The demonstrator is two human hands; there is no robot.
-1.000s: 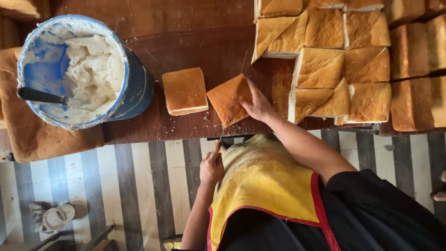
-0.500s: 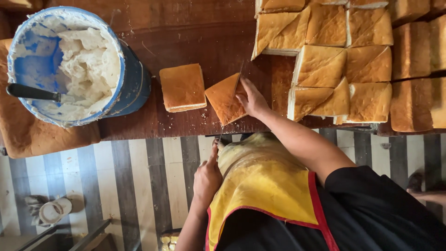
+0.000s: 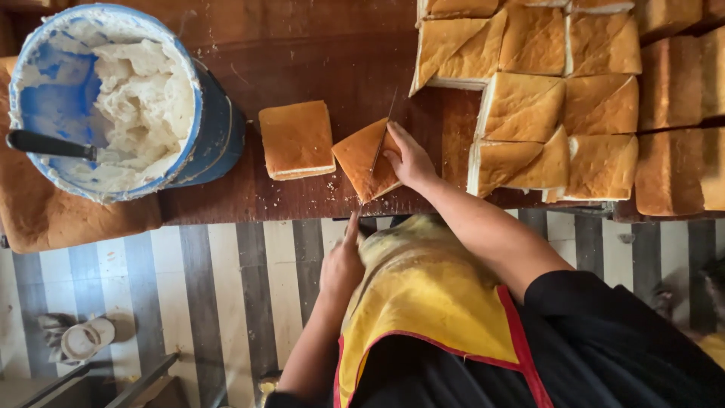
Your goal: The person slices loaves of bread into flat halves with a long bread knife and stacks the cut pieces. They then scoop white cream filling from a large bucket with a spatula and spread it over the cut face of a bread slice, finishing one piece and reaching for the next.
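While pinned flat by right hand (image 3: 408, 157), bread slice (image 3: 361, 162) lies at near edge of wooden table (image 3: 317, 53), right of square slice (image 3: 297, 140). Left hand (image 3: 343, 261) clamped on knife (image 3: 381, 140).

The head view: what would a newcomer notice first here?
The blue bucket of white cream sits at the upper left of the wooden table. At the centre, a knife cuts a square sandwich diagonally, steadied by one hand. Stacked cut sandwiches fill the upper right.
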